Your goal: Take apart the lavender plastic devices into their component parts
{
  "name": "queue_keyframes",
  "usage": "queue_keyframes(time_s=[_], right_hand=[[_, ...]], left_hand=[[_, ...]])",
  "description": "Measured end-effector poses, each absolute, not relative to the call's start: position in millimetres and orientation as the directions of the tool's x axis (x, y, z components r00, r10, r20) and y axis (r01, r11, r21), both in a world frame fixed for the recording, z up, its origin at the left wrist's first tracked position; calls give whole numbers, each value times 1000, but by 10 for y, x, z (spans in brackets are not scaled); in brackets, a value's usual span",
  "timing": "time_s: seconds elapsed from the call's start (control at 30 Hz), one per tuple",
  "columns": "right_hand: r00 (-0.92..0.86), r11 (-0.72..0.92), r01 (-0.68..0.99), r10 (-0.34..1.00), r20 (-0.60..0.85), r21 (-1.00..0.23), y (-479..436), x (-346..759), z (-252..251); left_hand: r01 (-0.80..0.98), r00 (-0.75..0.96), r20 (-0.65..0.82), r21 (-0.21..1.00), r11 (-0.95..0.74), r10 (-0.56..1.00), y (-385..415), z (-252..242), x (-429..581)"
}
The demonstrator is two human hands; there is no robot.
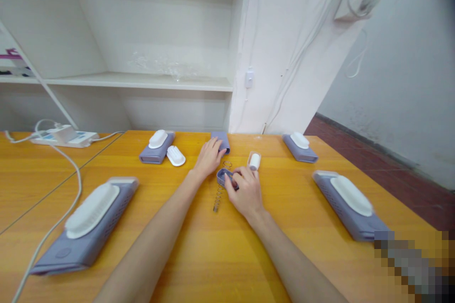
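Note:
My left hand (209, 155) lies on a lavender casing (222, 140) at the far middle of the wooden table (220, 255), fingers curled over its near end. My right hand (245, 190) is closed on a small oval lavender part (222, 177) just in front of it. A thin metal spring (219, 197) lies on the table beside that part, left of my right hand. A small white-and-clear piece (254, 160) sits just beyond my right fingers.
Lavender devices with white oval tops lie at near left (88, 222), near right (350, 203), far left (156, 147) and far right (300, 147). A loose white oval cap (176, 155) sits by the far-left one. A power strip (64, 136) and cable (71, 199) run along the left. Shelves stand behind.

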State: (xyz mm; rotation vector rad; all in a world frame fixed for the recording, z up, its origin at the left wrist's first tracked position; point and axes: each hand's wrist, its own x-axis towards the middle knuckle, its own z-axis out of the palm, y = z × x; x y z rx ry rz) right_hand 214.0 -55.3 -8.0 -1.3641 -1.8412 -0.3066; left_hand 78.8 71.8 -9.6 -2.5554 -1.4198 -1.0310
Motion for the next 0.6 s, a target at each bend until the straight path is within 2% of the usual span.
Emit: queue_keyframes(time_s=[0.17,0.3,0.4,0.5,0.6], right_hand=[[-90,383,884,701,707,-267,-549,2138,-85],[-87,386,881,701,708,-274,-547,2137,-91],[-88,386,881,702,707,-273,-543,2136,-93],[-89,388,880,700,708,-273,-539,2135,-92],[-86,388,879,699,710,-275,-538,2133,-92]], left_hand=[[971,51,601,156,-180,797,507,100,641],[1000,-16,569,4,17,822,435,153,433],[988,-125,493,-14,152,861,411,147,324],[973,-217,403,19,229,889,371,153,294],[983,-181,367,37,180,912,320,189,306]])
